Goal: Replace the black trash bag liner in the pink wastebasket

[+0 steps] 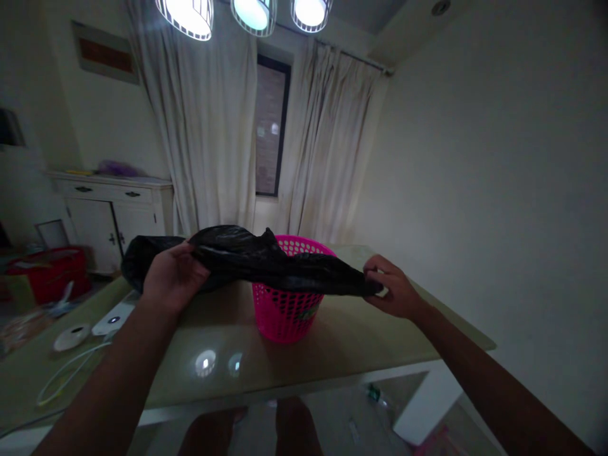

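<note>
head view: only one camera, dim room, lit from above.
left hand (173,277): closed around the left part of the black plastic bag (266,259), thumb on top, fingers wrapped under. Firm hold.
right hand (392,288): pinching the bag's right end between thumb and fingertips. Narrow pinch, holding.
black plastic bag: stretched out roughly level between both hands, held in the air just above the basket. Crumpled and glossy. A loose bunch hangs out past the left hand on its far-left side.
pink basket (287,307): perforated plastic, upright on the table, centre of scene. Bag crosses in front of its rim and hides part of it. Cannot tell whether bag touches the rim.
table (332,342): pale glossy top, reflects the lamps near its front edge.
white round device (71,337): lying on the table, near-left.
white cable (66,373): looped on the table just nearer than the device.
white cabinet (114,215): far left, against the wall.
red box (47,272): on the floor left of the table.
curtains (213,139): pale, far wall, either side of a dark window (270,126).
lamps (251,12): three, overhead, lit.
knees (251,427): person's own, visible under the near table edge.
</note>
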`<state>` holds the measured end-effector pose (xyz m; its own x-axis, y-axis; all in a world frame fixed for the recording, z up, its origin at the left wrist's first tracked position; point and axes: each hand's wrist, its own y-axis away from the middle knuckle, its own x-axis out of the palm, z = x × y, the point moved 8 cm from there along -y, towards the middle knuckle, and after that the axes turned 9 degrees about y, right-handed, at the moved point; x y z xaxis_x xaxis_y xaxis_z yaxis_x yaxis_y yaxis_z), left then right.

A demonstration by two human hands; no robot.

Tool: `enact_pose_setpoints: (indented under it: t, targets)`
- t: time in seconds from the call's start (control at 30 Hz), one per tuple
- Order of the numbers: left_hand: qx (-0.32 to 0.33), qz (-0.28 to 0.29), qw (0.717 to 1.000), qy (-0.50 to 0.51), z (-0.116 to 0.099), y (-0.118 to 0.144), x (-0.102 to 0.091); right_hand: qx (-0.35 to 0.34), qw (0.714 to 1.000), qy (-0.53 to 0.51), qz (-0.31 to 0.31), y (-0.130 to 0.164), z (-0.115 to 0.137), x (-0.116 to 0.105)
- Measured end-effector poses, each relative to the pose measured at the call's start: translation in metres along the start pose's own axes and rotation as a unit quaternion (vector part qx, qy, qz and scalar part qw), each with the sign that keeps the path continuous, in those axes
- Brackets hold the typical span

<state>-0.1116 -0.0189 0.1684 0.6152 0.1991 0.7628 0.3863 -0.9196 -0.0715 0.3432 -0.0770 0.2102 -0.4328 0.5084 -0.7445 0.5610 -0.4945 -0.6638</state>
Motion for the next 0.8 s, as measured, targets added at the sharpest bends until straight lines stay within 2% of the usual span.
enact_pose_setpoints:
  t: [0.1, 0.17, 0.27, 0.37, 0.47, 0.53, 0.6, 0.7, 0.8]
  targets:
    - [-0.019, 0.068, 0.997, -0.013, 0.014, 0.02, -0.003, -0.063, 0.989, 0.128, 0.046, 0.025, 0.0, 0.011]
    - [-0.018, 0.082, 0.993, -0.079, 0.028, 0.022, -0.007, -0.052, 0.985, 0.152, 0.063, 0.033, -0.009, 0.023]
    - [0.015, 0.074, 0.985, -0.155, 0.044, 0.009, -0.007, 0.026, 0.995, 0.08, 0.047, 0.032, -0.027, 0.041]
    - [0.05, 0.076, 0.977, -0.191, 0.051, -0.011, 0.002, 0.122, 0.989, -0.072, -0.044, 0.024, -0.04, 0.049]
    - [0.044, 0.08, 0.979, -0.182, 0.057, -0.033, 0.015, 0.218, 0.945, -0.187, -0.157, 0.017, -0.049, 0.054]
    - [0.033, 0.072, 0.982, -0.169, 0.062, -0.047, 0.022, 0.274, 0.912, -0.211, -0.22, 0.015, -0.056, 0.058]
    - [0.014, 0.06, 0.981, -0.185, 0.071, -0.061, 0.025, 0.321, 0.89, -0.211, -0.246, 0.011, -0.063, 0.067]
    - [-0.027, 0.041, 0.972, -0.228, 0.092, -0.079, 0.022, 0.393, 0.857, -0.271, -0.194, 0.001, -0.079, 0.1]
    - [-0.035, 0.037, 0.971, -0.234, 0.113, -0.087, 0.016, 0.467, 0.785, -0.396, -0.093, -0.004, -0.089, 0.149]
